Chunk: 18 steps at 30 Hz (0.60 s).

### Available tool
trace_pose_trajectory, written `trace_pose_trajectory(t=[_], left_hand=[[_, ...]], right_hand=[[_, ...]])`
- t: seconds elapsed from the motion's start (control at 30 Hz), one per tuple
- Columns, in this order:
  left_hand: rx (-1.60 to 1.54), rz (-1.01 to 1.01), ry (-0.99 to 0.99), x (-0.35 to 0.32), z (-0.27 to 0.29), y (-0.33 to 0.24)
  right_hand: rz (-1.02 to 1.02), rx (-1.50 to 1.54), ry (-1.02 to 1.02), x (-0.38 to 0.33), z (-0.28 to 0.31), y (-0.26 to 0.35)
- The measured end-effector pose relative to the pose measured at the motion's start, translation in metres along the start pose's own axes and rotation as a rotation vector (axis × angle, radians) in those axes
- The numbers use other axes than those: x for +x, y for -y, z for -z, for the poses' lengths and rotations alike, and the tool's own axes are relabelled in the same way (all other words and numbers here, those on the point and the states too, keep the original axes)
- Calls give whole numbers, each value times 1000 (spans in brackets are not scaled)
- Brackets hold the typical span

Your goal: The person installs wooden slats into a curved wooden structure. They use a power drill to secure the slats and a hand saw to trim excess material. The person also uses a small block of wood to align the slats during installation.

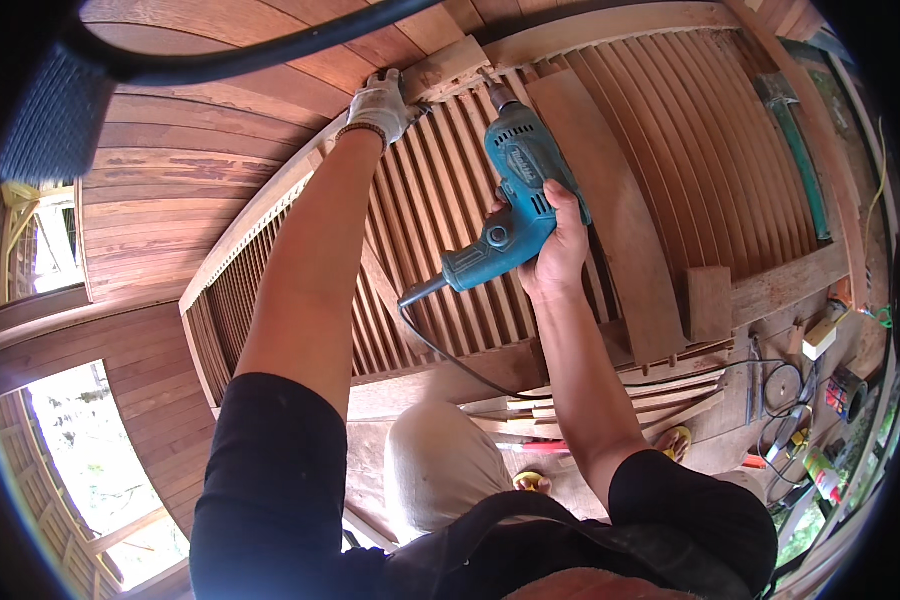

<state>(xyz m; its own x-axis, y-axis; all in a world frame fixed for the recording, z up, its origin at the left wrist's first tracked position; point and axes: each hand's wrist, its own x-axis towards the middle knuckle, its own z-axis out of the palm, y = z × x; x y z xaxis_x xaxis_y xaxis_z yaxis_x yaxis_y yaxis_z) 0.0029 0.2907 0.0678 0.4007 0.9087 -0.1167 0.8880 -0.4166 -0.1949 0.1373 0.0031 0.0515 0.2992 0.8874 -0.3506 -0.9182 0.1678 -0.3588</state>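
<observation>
In my right hand [562, 240] is a teal corded power drill [525, 165], held round its body with the thumb on top. Its chuck points away from me, and the tip reaches the far rail of a slatted wooden panel [440, 200]. My left hand [380, 108], in a pale work glove, grips that far wooden rail [448, 66] just left of the drill's tip. Part of its fingers lie behind the rail's edge. From the drill's handle a dark cord [435, 345] runs down and off to the right.
A wide loose board [615, 210] lies across the slats, with a small wood block [710, 305] beside it. A green-handled hammer [795, 150] rests at the right. Wood strips [630, 400], cords and tools cover the floor nearby. A plank wall [190, 150] rises at left.
</observation>
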Motion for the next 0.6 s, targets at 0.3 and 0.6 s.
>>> trace_pose_trajectory(t=[0.3,0.6], left_hand=[[38,16,7,6,5,-5],[7,12,-10,8,2,-3]], right_hand=[[74,-17,-39,3,-29,2],[53,75,0,9,-23,12]])
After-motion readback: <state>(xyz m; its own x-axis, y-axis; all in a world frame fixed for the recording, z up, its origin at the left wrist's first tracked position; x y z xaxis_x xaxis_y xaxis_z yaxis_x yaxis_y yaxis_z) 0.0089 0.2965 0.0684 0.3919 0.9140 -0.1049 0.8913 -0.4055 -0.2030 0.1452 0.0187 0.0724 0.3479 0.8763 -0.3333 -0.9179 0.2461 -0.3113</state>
